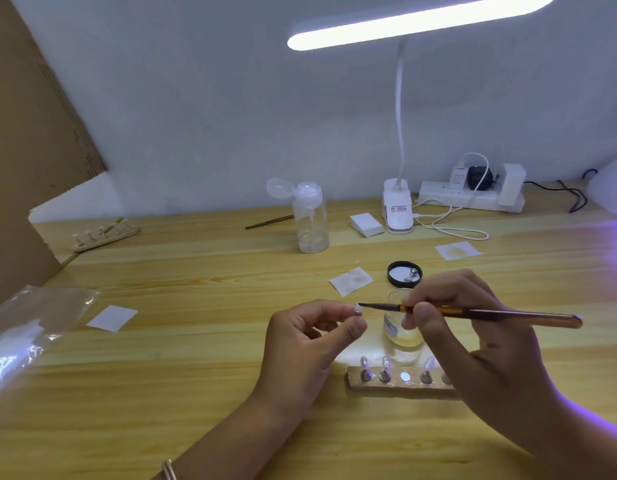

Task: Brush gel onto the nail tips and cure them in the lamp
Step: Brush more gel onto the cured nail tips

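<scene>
Head view, the only one. The left hand (310,341) is raised above the bench (196,393), its grip pinching one clear nail tip (358,309) between thumb and forefinger. The tip is turned toward the right hand, probably so that its face meets the bristles. The right hand (473,341) has its grip closed pen-fashion round the brush (490,313), well forward on the shaft for fine control, and the dark bristle end touches the tip or nearly so. The open gel jar (402,327) stands just behind the hands, close enough for reloading. Its black lid (404,273) lies beyond it, inside up.

Below the hands lies a wooden holder (386,389). I count three small stands on it plainly and a fourth partly behind the right hand. One bare round spot sits between them, likely the seat of the tip now being held.

The counts are:
- two brushes, the second brush (269,221) lying far back
- two holders, the second holder (104,235) far left
- three square wipes (351,281)
- one pump bottle (310,220)

A white dome (611,192) at the right edge throws violet light on the bench. It is likely the curing lamp, kept within reach.
</scene>
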Demonstrator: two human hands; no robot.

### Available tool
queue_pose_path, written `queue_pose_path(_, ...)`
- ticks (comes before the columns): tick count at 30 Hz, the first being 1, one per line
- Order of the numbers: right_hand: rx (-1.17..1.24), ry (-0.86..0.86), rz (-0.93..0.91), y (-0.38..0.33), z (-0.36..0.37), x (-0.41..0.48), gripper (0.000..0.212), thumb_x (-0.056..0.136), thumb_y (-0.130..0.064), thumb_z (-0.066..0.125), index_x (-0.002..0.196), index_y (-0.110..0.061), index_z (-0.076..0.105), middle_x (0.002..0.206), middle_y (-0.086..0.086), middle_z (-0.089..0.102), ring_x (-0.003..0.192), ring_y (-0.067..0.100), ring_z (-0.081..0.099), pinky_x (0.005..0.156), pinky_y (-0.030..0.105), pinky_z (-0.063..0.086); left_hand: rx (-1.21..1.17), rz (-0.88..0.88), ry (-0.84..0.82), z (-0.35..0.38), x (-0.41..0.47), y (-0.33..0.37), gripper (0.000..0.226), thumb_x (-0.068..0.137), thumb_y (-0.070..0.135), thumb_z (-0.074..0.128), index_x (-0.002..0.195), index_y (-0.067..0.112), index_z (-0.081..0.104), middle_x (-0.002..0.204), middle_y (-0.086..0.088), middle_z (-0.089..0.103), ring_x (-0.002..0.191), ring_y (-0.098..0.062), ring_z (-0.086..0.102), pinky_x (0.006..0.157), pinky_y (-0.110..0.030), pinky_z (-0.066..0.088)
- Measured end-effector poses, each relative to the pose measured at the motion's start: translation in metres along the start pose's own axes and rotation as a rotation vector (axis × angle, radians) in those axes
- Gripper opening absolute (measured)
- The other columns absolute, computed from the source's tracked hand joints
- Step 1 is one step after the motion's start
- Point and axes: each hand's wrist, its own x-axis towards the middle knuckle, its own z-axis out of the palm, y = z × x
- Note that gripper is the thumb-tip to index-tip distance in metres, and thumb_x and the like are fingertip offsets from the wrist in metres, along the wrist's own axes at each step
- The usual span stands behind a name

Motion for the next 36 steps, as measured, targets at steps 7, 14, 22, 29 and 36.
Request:
queue_pose_path(7,0.020,-0.070,-0.092,0.005,-0.002,0.000,0.012,0.091,-0.025,0.054,0.087,-0.027,0.065,0.091,-0.014,0.061,0.094,0.022,0.062,0.081,0.031,0.048,0.009,0.008,0.014,-0.001,0.001,-0.001,0.017,0.061,0.033,0.082,0.075,0.024,0.080,0.073,0.001,0.071,0.061,-0.007,0.047,0.058,-0.017,0.040)
queue_pose_path(14,0.002,-0.097,-0.095,0.008,-0.002,0.001,0.013,0.089,-0.024,0.055,0.083,-0.024,0.066,0.090,-0.012,0.060,0.094,0.020,0.061,0.082,0.028,0.046,0.039,-0.005,0.029,-0.001,0.000,0.001,0.013,0.064,0.031,0.083,0.074,0.024,0.079,0.073,0.002,0.069,0.064,-0.011,0.047,0.061,-0.026,0.040)
queue_pose_path(22,0.105,0.129,0.032,0.014,-0.016,0.020,0.015,0.092,-0.018,0.055,0.081,-0.012,0.064,0.071,-0.006,0.063,0.076,0.016,0.062,0.078,0.025,0.046,0.150,0.130,-0.194,0.008,-0.009,0.009,0.006,0.075,0.023,0.081,0.075,0.021,0.076,0.080,0.006,0.073,0.079,-0.005,0.060,0.069,-0.010,0.038)
queue_pose_path(29,0.107,0.142,0.060,0.017,-0.015,0.022,0.016,0.093,-0.019,0.054,0.081,-0.013,0.064,0.070,-0.008,0.063,0.078,0.018,0.062,0.080,0.030,0.046,0.351,0.085,-0.318,0.017,-0.012,0.004,0.013,0.072,0.021,0.085,0.075,0.029,0.075,0.089,0.017,0.066,0.103,-0.008,0.056,0.077,-0.028,0.042)
queue_pose_path(36,0.085,0.153,0.046,0.015,-0.014,0.022,0.020,0.090,-0.026,0.052,0.080,-0.014,0.064,0.070,-0.010,0.063,0.079,0.018,0.062,0.079,0.029,0.046,0.553,0.141,-0.343,0.025,-0.012,0.002,0.024,0.069,0.043,0.073,0.092,0.041,0.067,0.100,0.021,0.060,0.102,-0.001,0.049,0.092,-0.034,0.039)
